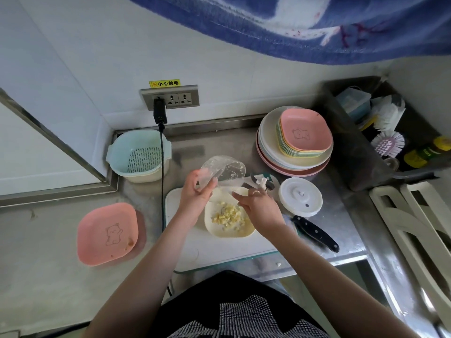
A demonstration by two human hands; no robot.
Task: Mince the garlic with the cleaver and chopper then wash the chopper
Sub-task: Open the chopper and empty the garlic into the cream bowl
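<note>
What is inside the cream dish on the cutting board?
The cream dish holds a loose pile of chopped garlic near its middle. The right hand covers the dish's upper right part, so anything lying there cannot be seen.

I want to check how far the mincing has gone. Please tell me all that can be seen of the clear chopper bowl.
The clear chopper bowl looks like transparent plastic, round and open, with no lid or blade inside as far as shows. It is tilted on its side over the cream plate, which holds the minced garlic. The left hand grips its rim; the right hand is just below its mouth. Whether garlic remains inside cannot be told.
</note>
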